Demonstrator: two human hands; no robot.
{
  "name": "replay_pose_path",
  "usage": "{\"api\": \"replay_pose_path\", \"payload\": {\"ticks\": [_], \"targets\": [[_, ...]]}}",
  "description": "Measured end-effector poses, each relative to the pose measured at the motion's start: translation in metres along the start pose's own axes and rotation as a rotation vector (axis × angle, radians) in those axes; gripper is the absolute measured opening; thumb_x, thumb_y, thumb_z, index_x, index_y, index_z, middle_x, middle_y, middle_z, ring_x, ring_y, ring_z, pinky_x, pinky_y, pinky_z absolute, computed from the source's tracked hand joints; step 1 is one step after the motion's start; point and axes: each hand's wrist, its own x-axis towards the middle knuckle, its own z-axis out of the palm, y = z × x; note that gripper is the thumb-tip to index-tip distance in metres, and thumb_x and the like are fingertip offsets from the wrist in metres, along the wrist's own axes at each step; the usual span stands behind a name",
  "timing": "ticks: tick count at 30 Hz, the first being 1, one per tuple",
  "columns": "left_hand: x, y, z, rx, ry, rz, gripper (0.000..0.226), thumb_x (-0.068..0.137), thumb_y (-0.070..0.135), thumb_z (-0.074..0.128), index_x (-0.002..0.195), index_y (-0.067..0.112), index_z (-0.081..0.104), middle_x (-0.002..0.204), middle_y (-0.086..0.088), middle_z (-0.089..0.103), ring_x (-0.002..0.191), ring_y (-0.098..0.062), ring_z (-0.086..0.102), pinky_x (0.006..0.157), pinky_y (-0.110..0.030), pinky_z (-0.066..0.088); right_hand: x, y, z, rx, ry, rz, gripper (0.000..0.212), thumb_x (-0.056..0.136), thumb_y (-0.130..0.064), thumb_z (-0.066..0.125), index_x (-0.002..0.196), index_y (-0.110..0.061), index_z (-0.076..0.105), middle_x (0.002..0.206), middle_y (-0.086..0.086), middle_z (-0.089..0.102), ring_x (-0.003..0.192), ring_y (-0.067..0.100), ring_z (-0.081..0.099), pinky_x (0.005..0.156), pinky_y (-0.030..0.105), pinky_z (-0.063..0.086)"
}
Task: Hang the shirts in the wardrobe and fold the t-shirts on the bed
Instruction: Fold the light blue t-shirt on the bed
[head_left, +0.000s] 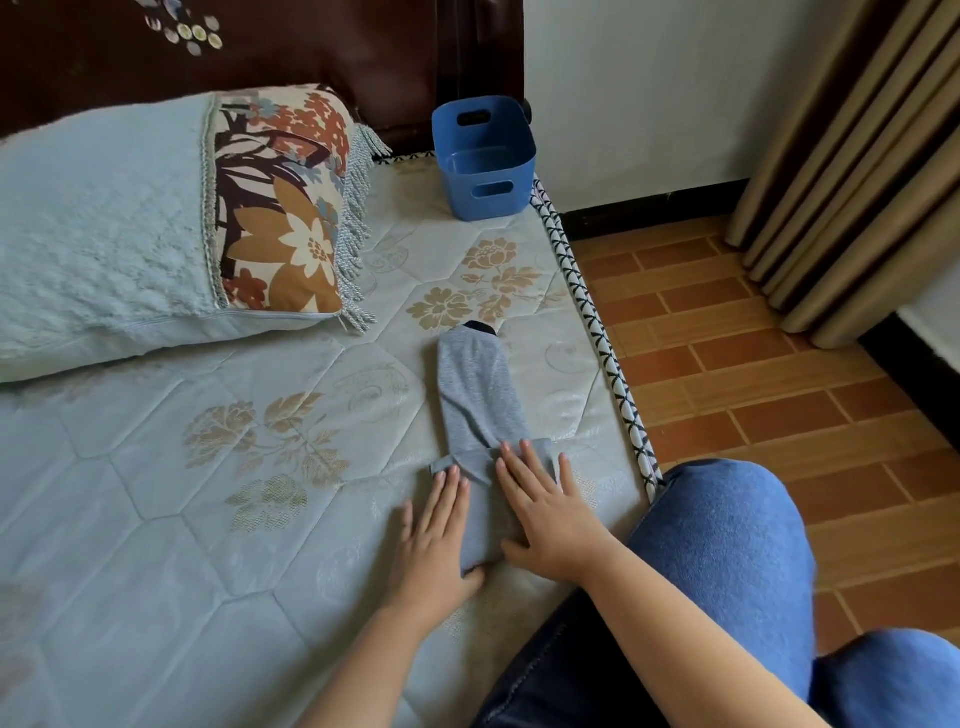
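Note:
A grey garment (475, 395), folded into a long narrow strip with a dark edge at its far end, lies on the pale blue quilted mattress (208, 519) near the bed's right edge. Its near end is folded back over itself. My left hand (434, 535) lies flat with straight fingers on the left side of that folded end. My right hand (545, 514) presses flat on its right side, fingers spread. Neither hand grips the cloth.
A blue plastic basket (485, 156) stands empty at the mattress's far right corner. A pillow (156, 223) with a floral end lies at the left. My knees in blue jeans (727, 561) are at the bed's edge, over a brown tiled floor (753, 374). Curtains (857, 156) hang on the right.

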Motion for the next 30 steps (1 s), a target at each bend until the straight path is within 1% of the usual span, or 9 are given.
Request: {"api": "replay_pose_path", "payload": {"ticks": [2,6,11,16,19,23,25,28,30], "targets": [[0.003,0.009,-0.005,0.013,-0.007,-0.008,0.118,0.049,0.049,0.081,0.144,0.002,0.028,0.151,-0.009,0.028,0.145,-0.024,0.013,0.102,-0.047,0.032,-0.003,-0.002,0.001,-0.094,-0.007,-0.013,0.098,0.053,-0.056,0.058,0.138,-0.007,0.046,0.148,0.009,0.036,0.137,0.029,0.029,0.099,0.060,0.031],[0.006,0.024,-0.019,-0.029,-0.065,0.007,0.079,0.095,0.027,0.043,0.147,0.006,-0.012,0.152,-0.007,-0.025,0.129,-0.019,-0.037,0.106,-0.033,-0.022,-0.004,-0.001,-0.002,-0.063,-0.083,-0.045,0.093,0.086,-0.019,0.057,0.150,-0.017,-0.009,0.150,-0.004,-0.025,0.131,0.018,-0.029,0.112,0.053,-0.009],[0.014,0.019,-0.048,-0.250,-0.197,0.034,0.063,0.095,0.014,0.040,0.150,0.007,0.010,0.159,-0.008,-0.007,0.145,-0.017,-0.011,0.114,-0.023,0.001,-0.002,0.003,-0.006,0.147,0.016,-0.022,0.081,0.082,-0.029,0.058,0.151,-0.017,0.017,0.159,0.002,0.010,0.145,0.018,0.014,0.114,0.036,0.015],[0.014,0.017,-0.079,-0.443,-0.281,-0.044,0.037,0.092,0.013,0.042,0.127,0.013,0.052,0.135,-0.010,0.050,0.123,-0.024,0.045,0.097,-0.028,0.038,-0.008,0.007,-0.014,0.436,0.209,0.045,0.075,0.058,-0.054,0.035,0.116,-0.018,0.064,0.108,0.001,0.067,0.098,0.021,0.062,0.084,0.027,0.042],[0.006,0.017,-0.085,-0.508,-0.311,-0.102,0.019,0.090,0.019,0.042,0.100,0.015,0.057,0.097,-0.001,0.060,0.089,-0.018,0.055,0.069,-0.026,0.043,-0.012,0.010,-0.018,0.566,0.220,0.120,0.069,0.050,-0.055,0.035,0.095,-0.018,0.071,0.081,0.003,0.070,0.076,0.020,0.062,0.068,0.021,0.035],[-0.004,0.017,-0.082,-0.585,-0.318,-0.126,0.012,0.089,0.022,0.044,0.078,0.017,0.049,0.078,0.004,0.053,0.072,-0.012,0.050,0.061,-0.023,0.038,-0.014,0.011,-0.020,0.689,0.079,0.190,0.022,0.052,-0.043,0.051,0.056,-0.021,0.055,0.051,-0.002,0.050,0.051,0.011,0.044,0.050,0.021,0.030],[-0.009,0.015,-0.080,-0.679,-0.309,-0.153,0.019,0.088,0.024,0.049,0.070,0.021,0.045,0.069,0.008,0.050,0.063,-0.007,0.046,0.056,-0.020,0.036,-0.015,0.010,-0.020,0.817,-0.019,0.213,0.023,0.053,-0.037,0.056,0.043,-0.021,0.042,0.044,-0.008,0.035,0.045,0.007,0.033,0.049,0.024,0.026],[-0.016,0.008,-0.075,-0.899,-0.327,-0.216,0.010,0.081,0.031,0.065,0.080,0.023,0.058,0.072,0.013,0.060,0.066,-0.002,0.055,0.065,-0.018,0.044,-0.013,0.010,-0.021,1.008,-0.122,0.289,0.015,0.049,-0.029,0.060,0.040,-0.021,0.051,0.043,-0.011,0.039,0.048,0.007,0.038,0.051,0.023,0.030],[-0.020,0.002,-0.068,-1.081,-0.345,-0.265,0.038,0.065,0.040,0.073,0.097,0.022,0.065,0.089,0.011,0.071,0.086,-0.002,0.065,0.085,-0.023,0.050,-0.013,0.012,-0.023,1.116,-0.105,0.344,0.007,0.048,-0.025,0.061,0.047,-0.019,0.058,0.047,-0.007,0.048,0.053,0.009,0.045,0.053,0.023,0.035]]}}
